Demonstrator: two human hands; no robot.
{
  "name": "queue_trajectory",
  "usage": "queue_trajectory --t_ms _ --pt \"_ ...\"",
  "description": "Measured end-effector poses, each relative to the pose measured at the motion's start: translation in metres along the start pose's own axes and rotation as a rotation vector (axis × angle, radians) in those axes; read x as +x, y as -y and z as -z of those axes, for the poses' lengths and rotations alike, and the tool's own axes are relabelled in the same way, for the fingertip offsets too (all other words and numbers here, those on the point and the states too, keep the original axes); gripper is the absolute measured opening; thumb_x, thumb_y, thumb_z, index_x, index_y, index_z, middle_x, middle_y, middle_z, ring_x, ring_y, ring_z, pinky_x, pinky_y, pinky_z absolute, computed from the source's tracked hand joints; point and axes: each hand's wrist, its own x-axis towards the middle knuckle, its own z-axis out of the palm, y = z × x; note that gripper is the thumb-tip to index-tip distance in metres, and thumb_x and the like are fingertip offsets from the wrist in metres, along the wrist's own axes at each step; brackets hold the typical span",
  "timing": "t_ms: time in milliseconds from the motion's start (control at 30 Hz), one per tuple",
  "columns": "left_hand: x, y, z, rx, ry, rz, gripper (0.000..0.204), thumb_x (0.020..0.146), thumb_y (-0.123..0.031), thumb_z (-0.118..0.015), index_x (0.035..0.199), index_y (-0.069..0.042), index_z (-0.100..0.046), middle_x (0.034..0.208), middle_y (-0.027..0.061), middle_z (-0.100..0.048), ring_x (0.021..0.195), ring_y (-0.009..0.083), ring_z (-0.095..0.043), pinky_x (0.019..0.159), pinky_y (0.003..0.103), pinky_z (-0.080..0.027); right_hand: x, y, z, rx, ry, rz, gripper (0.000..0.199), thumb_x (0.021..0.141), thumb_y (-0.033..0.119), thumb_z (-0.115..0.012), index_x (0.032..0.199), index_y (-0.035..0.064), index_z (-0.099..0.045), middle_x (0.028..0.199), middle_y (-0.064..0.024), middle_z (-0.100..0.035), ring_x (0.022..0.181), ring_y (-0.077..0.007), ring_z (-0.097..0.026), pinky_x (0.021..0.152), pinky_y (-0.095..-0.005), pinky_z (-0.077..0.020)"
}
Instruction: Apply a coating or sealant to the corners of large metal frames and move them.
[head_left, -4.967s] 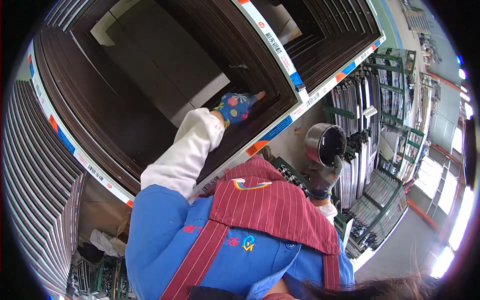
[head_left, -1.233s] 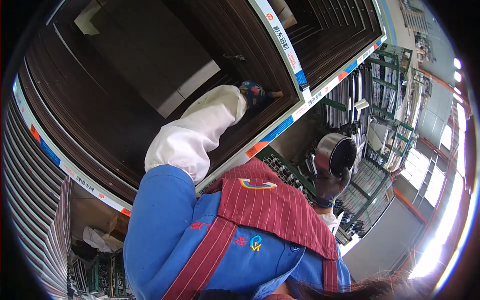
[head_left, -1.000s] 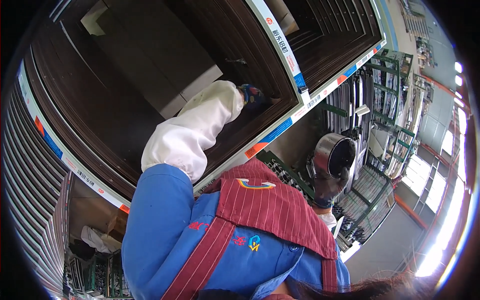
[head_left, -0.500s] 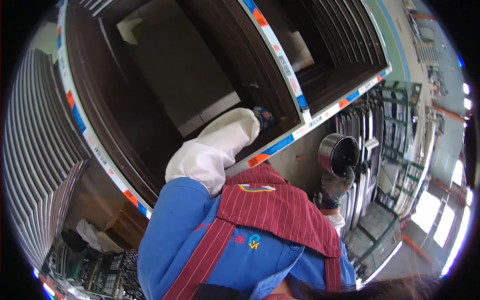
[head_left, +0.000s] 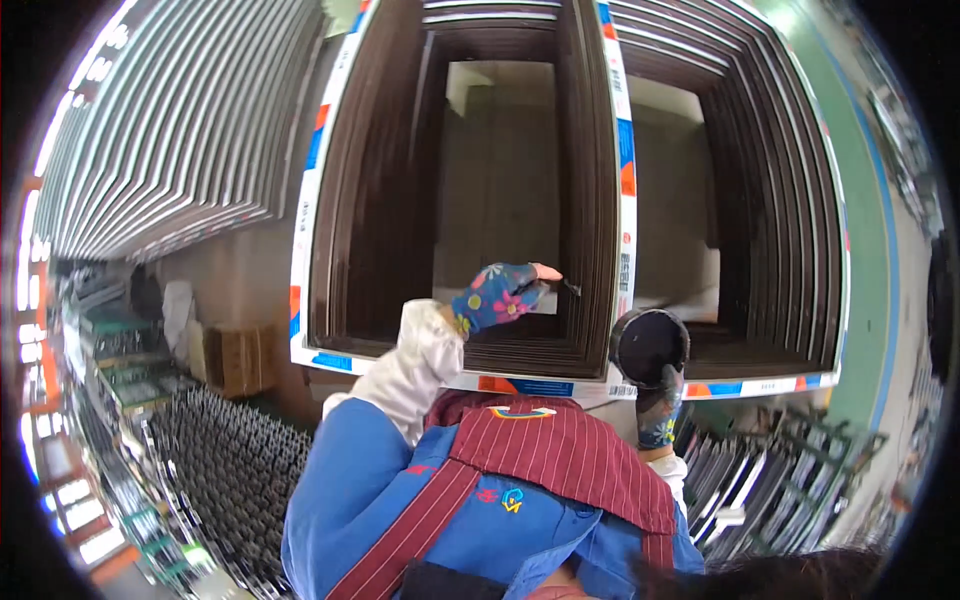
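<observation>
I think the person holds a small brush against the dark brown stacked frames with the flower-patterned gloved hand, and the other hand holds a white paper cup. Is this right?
Not quite. In the head view the left hand in the flower-patterned glove does hold a small brush at the dark brown stacked frames, but the right hand holds a round dark pot, not a white paper cup.

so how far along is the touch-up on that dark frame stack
Done: cannot tell; no finished patch stands out on the dark frames. In hand: the left hand holds a small brush to the inner edge, and the right hand holds a dark round pot. Left: the second stack beside it is untouched by either hand.
</observation>
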Motion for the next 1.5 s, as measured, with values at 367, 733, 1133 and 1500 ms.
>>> queue_trajectory --t_ms 367,733,1133,1500 --pt "-0.023 -0.084 -0.078 0.643 -0.026 0.136 0.044 0.087 -0.040 -0.051 0.116 -0.007 -0.053 0.059 0.0135 -0.058 0.053 0.0278 -0.059 0.045 0.034 -0.044 0.063 0.008 -0.058 -0.160 0.512 -0.233 0.051 0.083 0.015 -0.050 0.131 0.0040 -0.037 0.124 -0.0112 -0.048 0.112 -0.0207 -0.048 0.096 -0.0320 -0.0382" --pt "-0.090 -0.012 -0.044 -0.156 -0.856 -0.010 0.028 0.081 -0.025 -0.065 0.100 -0.005 -0.063 0.060 0.0043 -0.057 0.051 0.0165 -0.055 0.051 0.028 -0.045 0.088 -0.030 -0.098 -0.217 0.482 -0.360 0.033 0.086 0.024 -0.052 0.110 0.0024 -0.053 0.111 -0.0085 -0.056 0.100 -0.0181 -0.055 0.087 -0.0315 -0.0436" --pt "-0.154 0.151 -0.007 -0.294 -1.723 0.721 0.092 0.084 -0.011 -0.051 0.135 -0.012 0.025 0.085 0.0098 -0.061 0.056 0.0175 -0.060 0.046 0.029 -0.050 0.172 -0.098 -0.134 -0.348 0.803 -0.315 0.046 0.084 0.017 -0.050 0.127 0.0039 -0.042 0.120 -0.0127 -0.051 0.105 -0.0238 -0.053 0.092 -0.0357 -0.0421" --pt "-0.159 0.175 0.030 -0.393 -2.047 1.036 0.091 0.083 -0.006 -0.045 0.133 -0.021 0.030 0.075 0.0186 -0.061 0.050 0.0282 -0.062 0.040 0.036 -0.051 0.166 -0.093 -0.159 -0.246 0.776 -0.570 0.054 0.083 0.020 -0.049 0.131 0.0018 -0.037 0.126 -0.0127 -0.047 0.113 -0.0245 -0.048 0.097 -0.0357 -0.0370"
